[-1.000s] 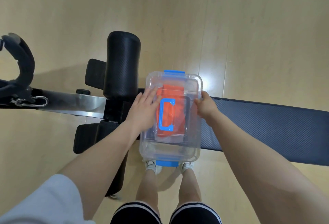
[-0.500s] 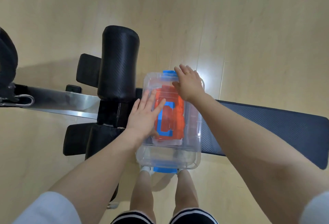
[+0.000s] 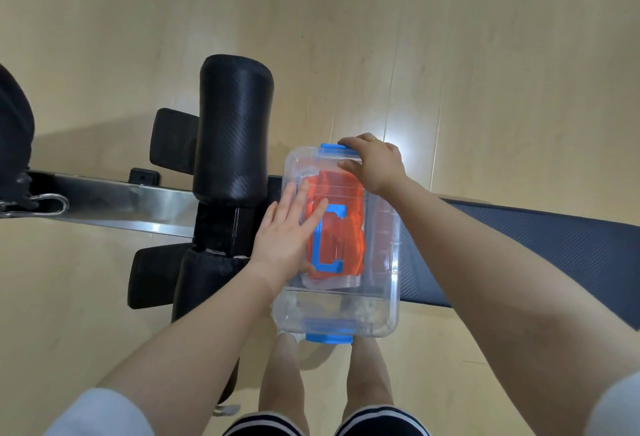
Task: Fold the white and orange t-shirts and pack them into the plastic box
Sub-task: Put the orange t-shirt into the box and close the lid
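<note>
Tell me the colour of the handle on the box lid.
Blue: the handle on the clear lid, best seen in the head view.

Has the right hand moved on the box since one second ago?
Yes. The right hand went from the lid's right edge to the far blue latch of the plastic box and now curls over it.

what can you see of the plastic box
The plastic box is clear and rectangular, with its lid on, a blue handle on top and blue latches at both ends. It lies across a dark bench. Orange fabric shows inside. The left hand presses flat on the lid; the right hand grips the far latch.
</note>
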